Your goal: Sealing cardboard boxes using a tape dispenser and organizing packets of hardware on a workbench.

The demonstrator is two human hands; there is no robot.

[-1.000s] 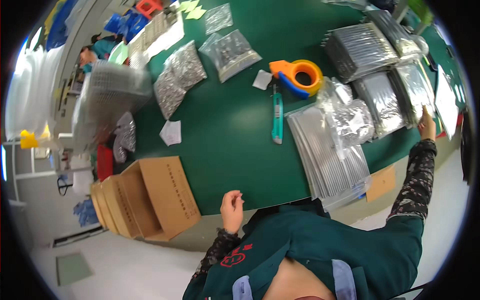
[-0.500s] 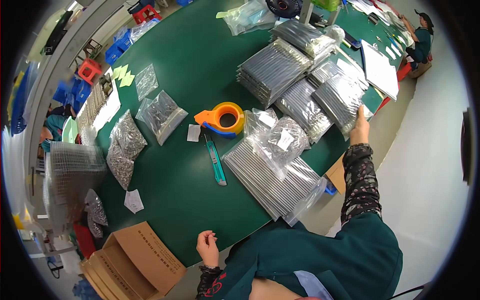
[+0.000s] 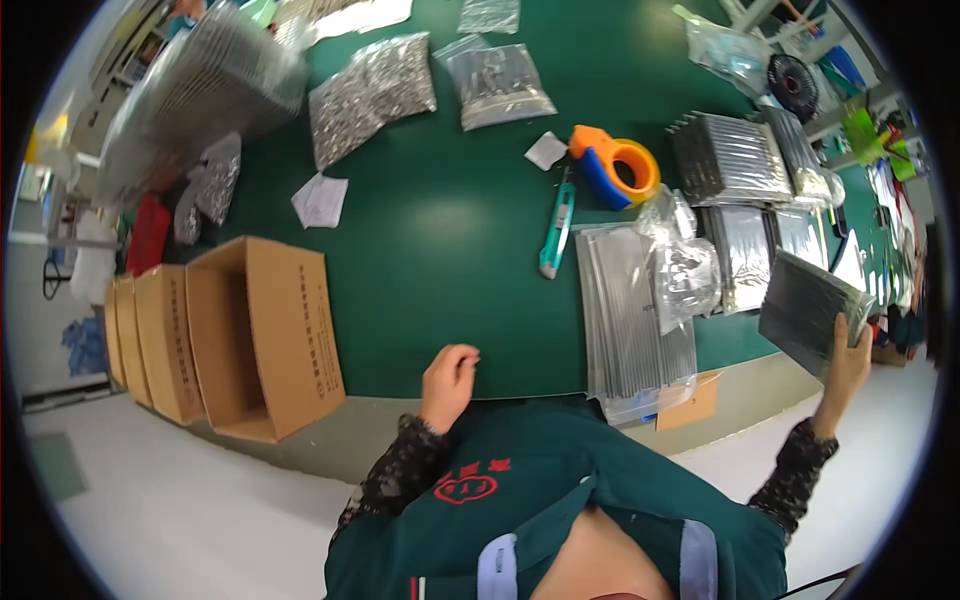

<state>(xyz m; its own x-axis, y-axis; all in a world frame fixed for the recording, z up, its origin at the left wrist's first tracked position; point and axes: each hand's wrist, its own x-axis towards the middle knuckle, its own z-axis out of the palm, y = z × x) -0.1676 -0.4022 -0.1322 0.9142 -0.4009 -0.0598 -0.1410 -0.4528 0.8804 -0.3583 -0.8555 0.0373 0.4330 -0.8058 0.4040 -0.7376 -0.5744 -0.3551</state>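
My right hand [image 3: 848, 362] grips the edge of a flat clear bag of thin grey rods [image 3: 805, 305], held tilted beyond the table's right front edge. My left hand [image 3: 449, 385] hovers by the table's front edge with its fingers curled in and nothing visible in them. Between my hands lies a larger clear bag of long grey rods [image 3: 630, 320]. Clear bags of small parts [image 3: 688, 278] rest on its right side. More packed rod bags [image 3: 730, 165] are stacked behind. A teal utility knife [image 3: 557, 232] and an orange and blue tape dispenser [image 3: 605, 165] lie left of the stack.
Open cardboard boxes [image 3: 285, 330] stand at the left front edge. Bags of small metal parts [image 3: 375, 95] and another clear bag [image 3: 500, 90] lie farther back, near white paper slips [image 3: 322, 200]. Wire-like mesh trays [image 3: 215, 90] stand far left. A black fan [image 3: 792, 85] is back right.
The view has swung toward the left. My right hand has lifted a bag of rods off the pile and brought it toward me. My left hand stays curled near the table edge.
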